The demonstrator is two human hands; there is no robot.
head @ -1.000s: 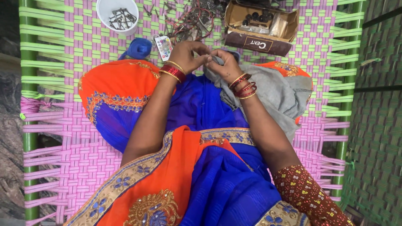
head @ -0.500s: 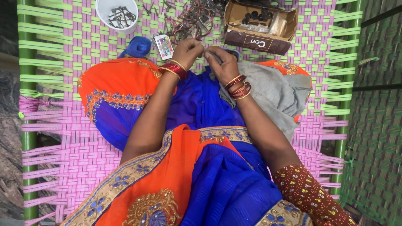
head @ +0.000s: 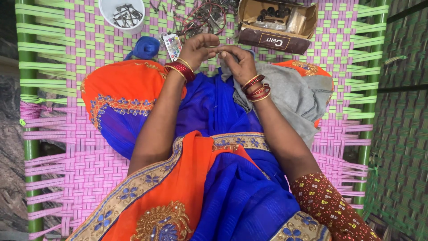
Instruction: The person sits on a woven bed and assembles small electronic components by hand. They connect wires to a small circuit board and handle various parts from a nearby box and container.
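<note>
While we sit on the woven cot, our left hand and right hand meet fingertip to fingertip, both curled and pinching a small part too small to identify. Left of it lies a small remote; beyond it, tangled wires; right of it, a cardboard box.

Both bare forearms reach forward and converge. The left hand and right hand meet fingertip to fingertip, fingers curled in a pinch, wrists bent slightly inward.
</note>
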